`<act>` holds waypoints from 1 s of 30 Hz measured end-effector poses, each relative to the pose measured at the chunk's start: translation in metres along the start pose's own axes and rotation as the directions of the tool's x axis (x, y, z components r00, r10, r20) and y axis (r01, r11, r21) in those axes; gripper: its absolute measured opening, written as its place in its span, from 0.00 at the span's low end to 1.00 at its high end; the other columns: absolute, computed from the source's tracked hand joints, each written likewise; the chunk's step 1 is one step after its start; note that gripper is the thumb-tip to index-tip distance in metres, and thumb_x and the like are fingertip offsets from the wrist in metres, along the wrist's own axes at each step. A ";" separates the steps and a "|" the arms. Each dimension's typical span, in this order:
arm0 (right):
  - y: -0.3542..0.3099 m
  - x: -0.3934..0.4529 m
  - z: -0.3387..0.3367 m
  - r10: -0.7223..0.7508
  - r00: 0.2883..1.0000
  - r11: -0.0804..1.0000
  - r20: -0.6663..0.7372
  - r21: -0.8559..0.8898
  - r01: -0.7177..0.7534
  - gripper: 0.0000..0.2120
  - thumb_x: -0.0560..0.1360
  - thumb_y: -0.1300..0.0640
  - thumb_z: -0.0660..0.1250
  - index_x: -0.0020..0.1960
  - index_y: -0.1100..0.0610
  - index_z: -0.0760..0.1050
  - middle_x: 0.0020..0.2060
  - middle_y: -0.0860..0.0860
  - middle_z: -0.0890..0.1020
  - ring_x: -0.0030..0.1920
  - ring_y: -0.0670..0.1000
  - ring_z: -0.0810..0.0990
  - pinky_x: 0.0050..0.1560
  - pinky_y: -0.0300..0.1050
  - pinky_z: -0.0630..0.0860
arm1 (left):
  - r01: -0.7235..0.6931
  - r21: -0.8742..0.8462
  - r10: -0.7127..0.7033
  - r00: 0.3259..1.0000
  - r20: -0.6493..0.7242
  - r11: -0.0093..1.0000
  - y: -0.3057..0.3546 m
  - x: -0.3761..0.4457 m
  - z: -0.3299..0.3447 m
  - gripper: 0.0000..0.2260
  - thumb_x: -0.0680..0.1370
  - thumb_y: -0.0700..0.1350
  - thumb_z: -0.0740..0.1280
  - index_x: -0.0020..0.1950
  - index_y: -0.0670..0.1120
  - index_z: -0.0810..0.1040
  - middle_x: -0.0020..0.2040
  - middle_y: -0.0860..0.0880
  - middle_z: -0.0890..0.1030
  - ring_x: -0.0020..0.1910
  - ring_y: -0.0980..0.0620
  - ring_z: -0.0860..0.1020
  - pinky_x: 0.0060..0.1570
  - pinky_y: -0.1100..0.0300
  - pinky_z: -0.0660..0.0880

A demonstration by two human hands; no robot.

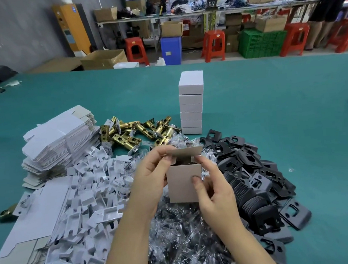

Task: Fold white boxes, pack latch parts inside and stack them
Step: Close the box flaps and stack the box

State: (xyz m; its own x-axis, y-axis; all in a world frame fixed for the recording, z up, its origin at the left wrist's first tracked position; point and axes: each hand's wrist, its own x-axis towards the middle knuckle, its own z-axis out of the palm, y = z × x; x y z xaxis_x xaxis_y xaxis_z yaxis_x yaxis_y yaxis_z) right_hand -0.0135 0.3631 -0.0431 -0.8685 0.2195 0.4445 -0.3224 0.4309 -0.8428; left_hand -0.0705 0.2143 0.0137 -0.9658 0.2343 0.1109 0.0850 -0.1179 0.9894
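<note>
Bright, even light; soft focus; edges bowed.

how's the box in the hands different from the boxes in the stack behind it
The box in the hands is open at the top, its lid flap standing up; the stacked boxes are all closed. The held box is up off the table, gripped by the left hand and right hand; the stack rests on the green table untouched. The held box stands on end; the stacked ones lie flat. Both are the same plain white carton.

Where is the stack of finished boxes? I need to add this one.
The stack of white boxes stands mid-table, just behind the brass latches and black plates.
</note>
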 end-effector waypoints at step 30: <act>-0.002 -0.005 -0.001 0.012 0.999 1.000 0.031 -0.012 -0.012 0.26 0.81 0.53 0.63 0.70 0.27 0.65 0.40 0.34 0.77 0.35 0.44 0.74 0.35 0.29 0.69 | -0.139 0.371 0.105 0.988 0.112 0.918 0.007 -0.004 -0.016 0.12 0.74 0.52 0.71 0.56 0.64 0.85 0.57 0.59 0.83 0.37 0.59 0.74 0.38 0.69 0.73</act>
State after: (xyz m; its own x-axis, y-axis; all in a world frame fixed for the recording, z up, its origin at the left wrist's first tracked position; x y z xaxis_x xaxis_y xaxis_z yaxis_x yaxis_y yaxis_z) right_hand -0.0087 0.3619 -0.0437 -0.8836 0.1974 0.4247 -0.3078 0.4387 -0.8443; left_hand -0.0700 0.1968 0.0185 -0.9182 0.3269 0.2235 0.3031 0.2170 0.9279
